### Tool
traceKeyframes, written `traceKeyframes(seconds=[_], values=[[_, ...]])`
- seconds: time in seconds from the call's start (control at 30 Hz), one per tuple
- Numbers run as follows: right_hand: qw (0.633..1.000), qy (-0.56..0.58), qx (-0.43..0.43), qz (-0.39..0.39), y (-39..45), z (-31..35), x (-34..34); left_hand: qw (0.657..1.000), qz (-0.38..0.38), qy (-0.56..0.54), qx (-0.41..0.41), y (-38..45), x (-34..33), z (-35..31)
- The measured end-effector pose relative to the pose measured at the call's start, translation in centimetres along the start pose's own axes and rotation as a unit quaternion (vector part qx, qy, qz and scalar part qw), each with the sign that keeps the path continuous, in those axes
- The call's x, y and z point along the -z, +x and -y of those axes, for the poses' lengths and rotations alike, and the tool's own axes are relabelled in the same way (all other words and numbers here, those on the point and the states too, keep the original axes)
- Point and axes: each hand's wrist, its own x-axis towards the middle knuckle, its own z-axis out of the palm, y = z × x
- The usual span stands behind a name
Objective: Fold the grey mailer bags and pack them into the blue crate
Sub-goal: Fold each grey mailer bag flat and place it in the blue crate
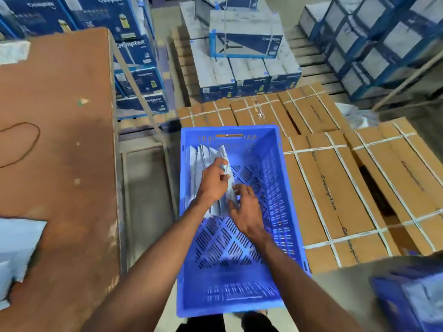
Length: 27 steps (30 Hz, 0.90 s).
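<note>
Grey plastic mailer bags (203,164), folded and stood on edge, line the left wall of the blue perforated plastic crate (271,164), their long axis running toward its far end. Left hand (214,182) pinches the nearest bag's upper edge; right hand (247,209), fingers seemingly loosely spread, touches its near end.
</note>
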Motion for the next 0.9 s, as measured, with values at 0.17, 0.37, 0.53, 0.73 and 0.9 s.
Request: traceKeyframes(seconds=[0.17,0.37,0.53,0.73,0.9], values=[[0.999,0.026,-0.023,-0.013,1.8,-0.9,-2.1,0.998,0.045,0.046,-0.018,2.8,-0.5,1.2],[0.998,0.064,-0.022,0.006,2.3,-2.3,-3.1,0.962,0.093,0.247,-0.07,3.9,-0.5,1.7],[0.993,0.095,-0.064,0.039,3.4,-3.3,-4.6,0.941,0.093,0.316,-0.069,4.1,-0.9,2.4],[0.991,0.091,-0.058,0.078,4.1,-2.7,-4.7,0.933,0.104,0.334,-0.082,3.2,-0.9,2.7],[0.985,0.126,-0.065,0.099,4.0,-2.0,-4.6,0.934,0.11,0.333,-0.07,2.8,-0.6,2.6]])
